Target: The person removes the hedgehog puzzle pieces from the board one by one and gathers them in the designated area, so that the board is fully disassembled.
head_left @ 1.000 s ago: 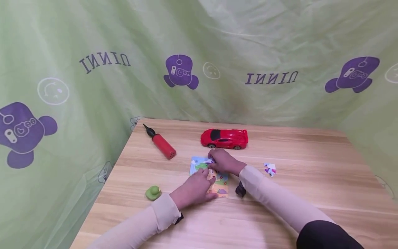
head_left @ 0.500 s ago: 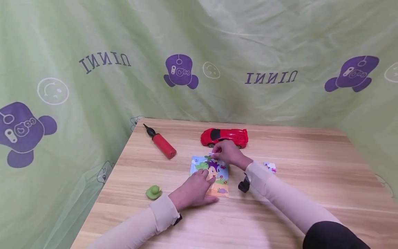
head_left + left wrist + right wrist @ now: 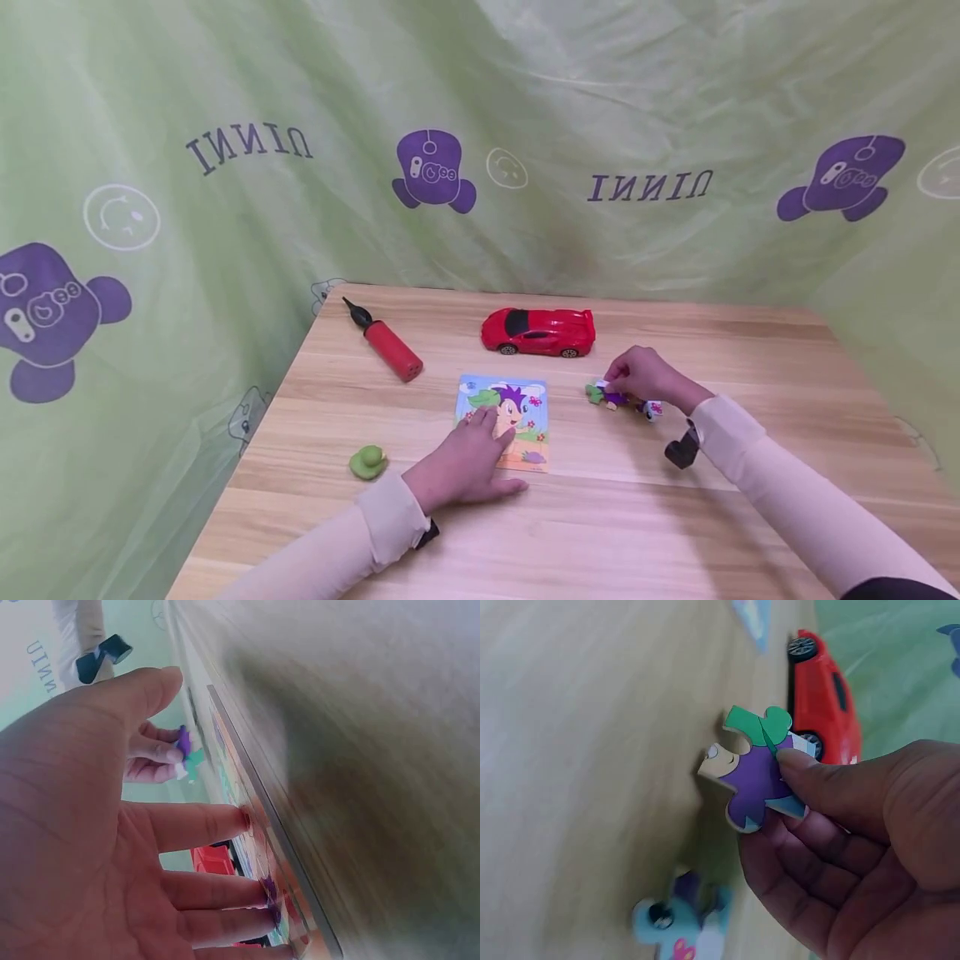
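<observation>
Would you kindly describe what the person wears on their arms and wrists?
Both arms wear long cream sleeves with snug cuffs. A black wrist device hangs under the right cuff, another peeks from the left. Both hands are bare.

The right hand (image 3: 647, 379) is no longer lying over the puzzle board (image 3: 502, 422); it is now sitting well to the right, above the desk (image 3: 750, 375), pinching a green-and-purple puzzle piece (image 3: 754, 769) in its grip. It is hovering just beside the loose piece (image 3: 654, 409), perhaps touching it.
</observation>
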{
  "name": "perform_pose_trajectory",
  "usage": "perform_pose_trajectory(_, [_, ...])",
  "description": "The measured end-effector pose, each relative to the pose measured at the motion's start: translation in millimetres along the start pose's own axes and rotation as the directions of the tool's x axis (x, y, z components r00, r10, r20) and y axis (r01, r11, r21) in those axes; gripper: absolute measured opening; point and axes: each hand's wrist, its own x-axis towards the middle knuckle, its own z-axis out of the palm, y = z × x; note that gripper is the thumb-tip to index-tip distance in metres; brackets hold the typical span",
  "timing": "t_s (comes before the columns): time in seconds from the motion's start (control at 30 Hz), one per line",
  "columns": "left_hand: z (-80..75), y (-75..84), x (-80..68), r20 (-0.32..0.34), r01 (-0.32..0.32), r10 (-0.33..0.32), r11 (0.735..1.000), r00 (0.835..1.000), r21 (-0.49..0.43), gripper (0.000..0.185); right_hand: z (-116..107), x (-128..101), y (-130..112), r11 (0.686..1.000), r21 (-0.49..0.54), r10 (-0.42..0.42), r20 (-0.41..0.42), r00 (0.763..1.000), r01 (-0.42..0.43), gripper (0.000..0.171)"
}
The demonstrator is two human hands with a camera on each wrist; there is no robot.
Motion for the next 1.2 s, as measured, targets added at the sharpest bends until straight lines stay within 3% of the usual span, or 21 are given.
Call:
perform_pose_trajectory(0.4, [1.6,-1.5,-1.7,0.0,0.02,-0.02,1.0,1.0,0.022,0.082,7,8,10,0.998,-0.05,-0.043,-0.045,0.998,0.041,0.004])
perform_pose_trajectory(0.53, [3.0,-2.8,-2.8,-0.004,0.024,-0.024,1.0,1.0,0.012,0.082,12,8,14,0.998,-0.05,-0.033,-0.073,0.997,0.029,0.013])
perform_pose_trajectory(0.63, [4.3,-3.8,-3.6,-0.006,0.023,-0.023,1.0,1.0,-0.002,0.082,17,9,10,0.991,-0.126,-0.055,-0.107,0.993,0.041,0.018])
perform_pose_trajectory(0.73, [5.2,-4.4,-4.9,-0.014,0.018,-0.018,1.0,1.0,-0.003,0.082,26,10,-8,0.977,-0.198,-0.11,-0.138,0.984,0.081,0.017])
perform_pose_trajectory(0.83, [5.4,-5.1,-6.4,-0.021,0.008,-0.008,1.0,1.0,-0.004,0.082,40,16,-42,0.963,-0.225,-0.184,-0.146,0.972,0.148,0.017])
perform_pose_trajectory(0.93, [5.2,-5.5,-7.1,-0.02,-0.001,0.0,1.0,1.0,-0.003,0.083,58,29,-79,0.945,-0.227,-0.269,-0.121,0.955,0.238,0.021])
perform_pose_trajectory(1.07, [3.7,-4.2,-7.1,0.005,-0.003,0.002,1.0,1.0,0.01,0.089,80,51,-115,0.892,-0.286,-0.382,-0.059,0.922,0.351,0.024])
perform_pose_trajectory(1.13, [2.8,-2.0,-7.2,0.024,-0.005,0.005,1.0,1.0,0.008,0.094,89,61,-126,0.867,-0.328,-0.404,-0.025,0.914,0.375,0.022])
perform_pose_trajectory(1.2, [1.8,0.3,-7.3,0.05,-0.013,0.013,1.0,0.999,0.004,0.099,95,67,-134,0.863,-0.35,-0.392,-0.005,0.92,0.365,0.019])
